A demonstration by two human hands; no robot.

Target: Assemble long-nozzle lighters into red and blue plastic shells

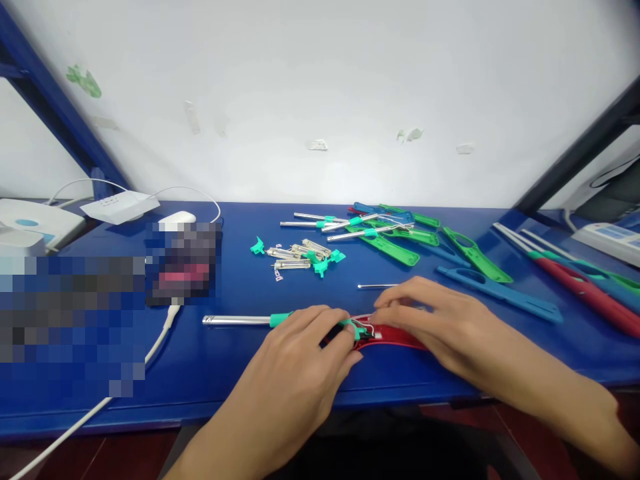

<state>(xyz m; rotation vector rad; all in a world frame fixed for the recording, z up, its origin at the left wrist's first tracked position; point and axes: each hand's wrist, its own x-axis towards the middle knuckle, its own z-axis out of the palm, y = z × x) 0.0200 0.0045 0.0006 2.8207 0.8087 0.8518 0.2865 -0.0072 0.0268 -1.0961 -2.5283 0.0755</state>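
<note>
A red lighter shell (395,337) lies near the table's front edge, its inside facing up, with a green trigger piece (358,329) and thin white wires in it. From its left side sticks out a metal tube (237,321) with a green collar (280,319). My left hand (310,353) is closed round the left part of the shell, fingers on top and thumb at the green piece. My right hand (430,313) pinches at the shell's upper edge beside the wires; its fingertips hide what they hold. Just behind it lies a thin metal rod (375,286).
Green trigger pieces (321,267) and small clear cylinders (293,265) lie mid-table. Behind are metal tubes (345,233) and green shells (390,248). A blue shell (500,293) and red lighter (585,293) lie right. A white cable (163,337) crosses the left.
</note>
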